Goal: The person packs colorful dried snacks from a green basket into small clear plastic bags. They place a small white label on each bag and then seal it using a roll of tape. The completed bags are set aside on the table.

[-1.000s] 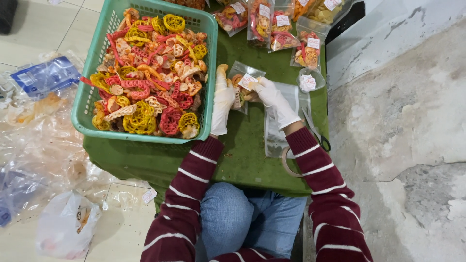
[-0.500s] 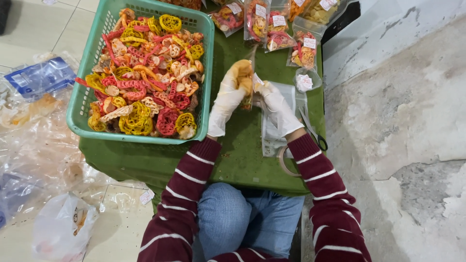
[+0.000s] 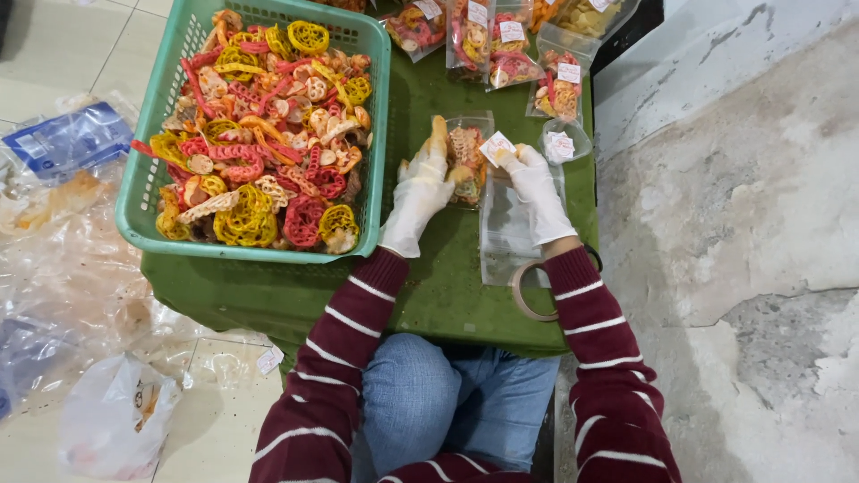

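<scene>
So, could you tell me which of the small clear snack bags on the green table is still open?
The bag between the gloved hands: the left hand holds a snack at it and the right hand grips its edge. The packed bags at the table's far edge carry white labels.

Single head view, steeply down, close

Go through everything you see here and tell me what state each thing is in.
Green basket: full of coloured crackers.
Small clear bag: partly filled, held by both hands.
Left hand: gloved, holding a pale cracker.
Right hand: gloved, gripping the bag.
Filled packets: lying along the far edge.
Tape roll: lying flat.
</scene>
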